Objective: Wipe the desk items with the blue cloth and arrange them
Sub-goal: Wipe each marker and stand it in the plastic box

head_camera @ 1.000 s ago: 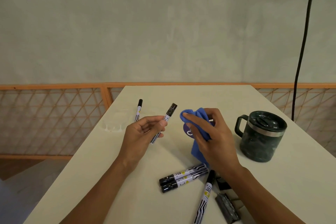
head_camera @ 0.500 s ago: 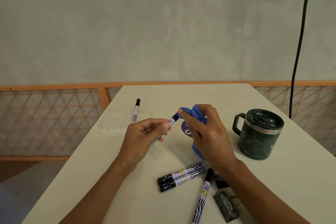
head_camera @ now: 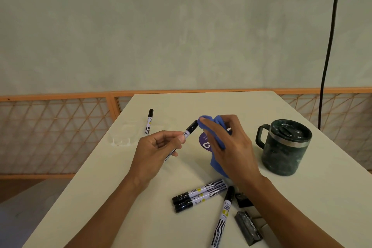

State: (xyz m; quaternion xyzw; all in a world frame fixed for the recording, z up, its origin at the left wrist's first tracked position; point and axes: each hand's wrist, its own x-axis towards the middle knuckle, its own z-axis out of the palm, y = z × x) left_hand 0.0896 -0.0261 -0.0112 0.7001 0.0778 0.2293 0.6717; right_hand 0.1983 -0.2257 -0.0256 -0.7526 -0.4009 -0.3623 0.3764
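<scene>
The left hand (head_camera: 155, 153) pinches a black-capped marker (head_camera: 190, 130) between thumb and fingertips, above the middle of the pale worktop (head_camera: 201, 104). The marker is tilted, with its cap pointing to the far right. The right hand (head_camera: 231, 151) has its fingers curled round a bunched blue cloth (head_camera: 218, 167), and the top fold of the cloth touches the cap end of the marker. The rest of the cloth hangs below the palm, down toward the worktop. A purple round patch with white lettering (head_camera: 206, 143) shows just beside the cloth, under the right fingers; I cannot tell what it belongs to.

One more marker (head_camera: 149, 122) lies alone at the far left. Two markers (head_camera: 199, 195) lie side by side and touching, near the person, and a fourth marker (head_camera: 224, 215) lies just to their right, angled toward the near edge. Two small dark metal pieces (head_camera: 248, 227) lie by the right forearm. A dark green lidded mug (head_camera: 283, 147) stands upright on the right, with its handle facing left. A black cable (head_camera: 330, 46) hangs down the wall behind it.
</scene>
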